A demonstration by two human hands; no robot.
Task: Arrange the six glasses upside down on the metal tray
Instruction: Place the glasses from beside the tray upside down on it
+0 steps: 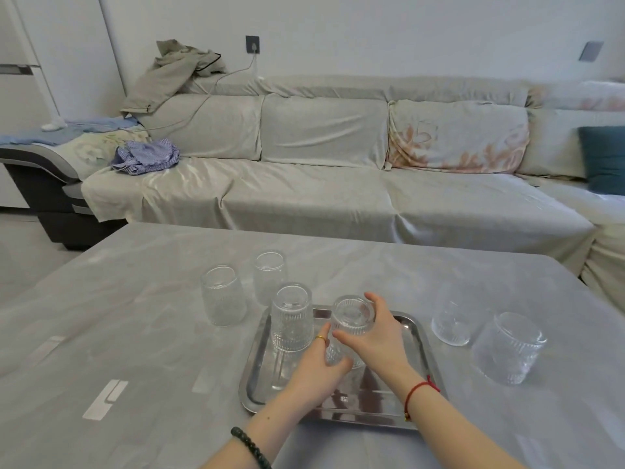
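A metal tray [416, 336] lies on the table in front of me. One ribbed clear glass [291, 316] stands upside down on its left side. Both hands hold a second ribbed glass [353, 314], base up, over the tray's middle: my left hand [316, 368] grips its lower part, my right hand [372, 333] wraps its upper side. Two glasses [223, 296] [269, 275] stand on the table left of the tray. Two more glasses [451, 316] [509, 346] stand to its right.
The table [118, 333] has a grey cloth with pale reflections. Behind it runs a long covered sofa [321, 184] with clothes [147, 155] at its left end and a teal cushion [605, 157] at the right.
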